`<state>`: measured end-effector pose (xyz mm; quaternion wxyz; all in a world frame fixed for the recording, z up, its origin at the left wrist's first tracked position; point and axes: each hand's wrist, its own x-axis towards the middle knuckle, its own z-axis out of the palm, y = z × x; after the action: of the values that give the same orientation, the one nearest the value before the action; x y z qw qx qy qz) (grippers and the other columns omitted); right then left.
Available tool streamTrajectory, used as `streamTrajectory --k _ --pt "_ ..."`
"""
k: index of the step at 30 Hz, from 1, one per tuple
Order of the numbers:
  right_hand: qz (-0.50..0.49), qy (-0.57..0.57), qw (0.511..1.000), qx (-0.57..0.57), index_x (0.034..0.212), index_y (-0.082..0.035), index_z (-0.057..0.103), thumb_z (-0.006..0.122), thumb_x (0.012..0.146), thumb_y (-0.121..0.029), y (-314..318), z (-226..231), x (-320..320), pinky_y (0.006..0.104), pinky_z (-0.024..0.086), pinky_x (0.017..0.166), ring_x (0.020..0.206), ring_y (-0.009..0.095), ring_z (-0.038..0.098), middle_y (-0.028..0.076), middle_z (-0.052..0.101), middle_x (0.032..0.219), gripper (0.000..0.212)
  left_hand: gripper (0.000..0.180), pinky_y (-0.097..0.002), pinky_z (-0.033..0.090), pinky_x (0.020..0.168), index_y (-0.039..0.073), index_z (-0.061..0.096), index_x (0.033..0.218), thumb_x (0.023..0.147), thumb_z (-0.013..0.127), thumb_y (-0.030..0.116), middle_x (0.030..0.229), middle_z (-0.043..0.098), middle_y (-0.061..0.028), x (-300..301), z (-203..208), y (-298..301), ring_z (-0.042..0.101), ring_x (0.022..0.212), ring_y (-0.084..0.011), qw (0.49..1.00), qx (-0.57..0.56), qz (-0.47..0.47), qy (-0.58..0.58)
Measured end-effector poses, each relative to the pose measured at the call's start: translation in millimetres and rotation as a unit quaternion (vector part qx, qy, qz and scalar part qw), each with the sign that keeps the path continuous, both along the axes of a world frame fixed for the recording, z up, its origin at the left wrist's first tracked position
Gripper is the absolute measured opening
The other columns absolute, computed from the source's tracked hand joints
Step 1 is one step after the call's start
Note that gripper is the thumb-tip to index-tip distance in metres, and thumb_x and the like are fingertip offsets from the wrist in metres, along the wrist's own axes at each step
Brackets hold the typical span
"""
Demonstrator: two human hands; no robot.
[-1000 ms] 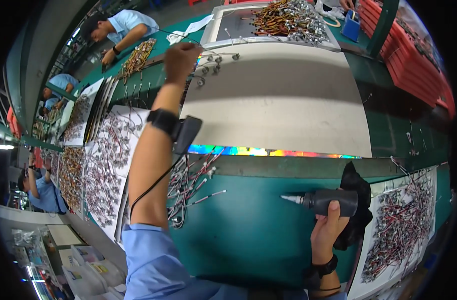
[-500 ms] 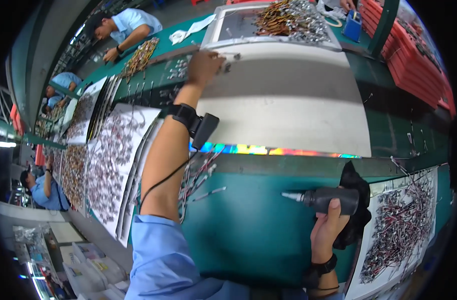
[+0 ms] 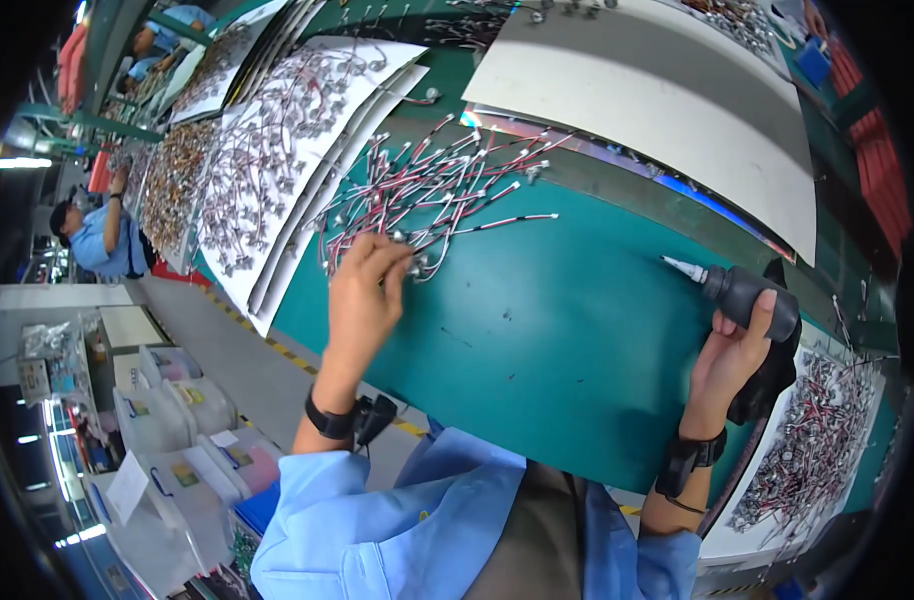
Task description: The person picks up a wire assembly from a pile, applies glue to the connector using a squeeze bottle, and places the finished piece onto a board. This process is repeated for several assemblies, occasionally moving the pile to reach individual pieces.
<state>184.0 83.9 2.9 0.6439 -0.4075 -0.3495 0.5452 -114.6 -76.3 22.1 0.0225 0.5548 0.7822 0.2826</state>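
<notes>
In my right hand [image 3: 727,365] is a dark grey squeeze bottle [image 3: 752,300] with a pale tapered nozzle, lying sideways and pointing left. My left hand [image 3: 365,295] is at the near edge of a loose pile of red, black and white wire leads [image 3: 447,190] on the green mat [image 3: 537,330]. Its thumb and forefinger are drawn together beside small round metal parts at the leads' ends. The fingers hide whatever is between them. White connectors tip many of the leads. Black cloth [image 3: 767,385] lies under and beside my right hand.
Stacked white boards [image 3: 397,60] covered with wired parts stand at the left. A large pale board [image 3: 637,90] spans the back. At the right is a tray [image 3: 712,545] heaped with wire leads. Plastic bins [image 3: 157,415] sit lower left; a co-worker [image 3: 102,235] works beyond.
My left hand has come back from the far pale board to the pile of wire leads. The view has shifted, showing more of the pile. The bottle stays in my right hand.
</notes>
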Motion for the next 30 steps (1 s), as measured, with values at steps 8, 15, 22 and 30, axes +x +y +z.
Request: streamTrajectory --k 8,15,22,30 --pt "-0.008 -0.008 1.0 -0.024 0.073 -0.006 0.049 0.055 0.085 -0.03 -6.2 -0.5 4.6 0.02 0.03 0.046 0.05 0.005 0.035 -0.002 0.043 0.06 0.028 0.021 -0.0346 0.045 0.059 0.006 0.061 0.091 0.071 0.058 0.002 0.082 0.05 -0.0093 14.2 -13.8 -8.2 0.054 0.069 -0.0261 0.996 0.001 0.019 0.085" --pt "0.001 0.001 1.0 -0.01 0.076 -0.006 0.05 0.055 0.085 -0.031 -5.8 -4.1 5.3 0.0194 0.029 0.044 0.049 0.004 0.034 -0.002 0.043 0.061 0.028 0.017 -0.0354 0.046 0.059 0.006 0.061 0.089 0.073 0.054 0.006 0.08 0.049 -0.0091 5.2 -16.3 -1.8 0.055 0.07 -0.0257 0.989 -0.092 -0.057 0.098" --pt "0.002 0.009 1.0 -0.014 0.076 -0.006 0.05 0.055 0.085 -0.032 -4.0 -2.0 3.8 0.0192 0.028 0.044 0.049 0.004 0.034 -0.002 0.043 0.061 0.028 0.017 -0.0337 0.046 0.058 0.006 0.061 0.09 0.072 0.06 0.006 0.082 0.05 -0.0082 -5.1 -11.2 11.8 0.057 0.069 -0.0236 0.989 -0.108 -0.075 0.073" --pt "-0.014 0.035 0.999 -0.028 0.078 -0.006 0.05 0.055 0.085 -0.032 -1.9 -1.6 10.0 0.0192 0.029 0.044 0.049 0.004 0.035 -0.001 0.045 0.062 0.028 0.013 -0.0256 0.049 0.056 -0.001 0.058 0.09 0.077 0.06 0.002 0.093 0.055 -0.0078 16.7 48.7 44.8 0.061 0.073 -0.0174 0.926 0.065 -0.116 -0.352"
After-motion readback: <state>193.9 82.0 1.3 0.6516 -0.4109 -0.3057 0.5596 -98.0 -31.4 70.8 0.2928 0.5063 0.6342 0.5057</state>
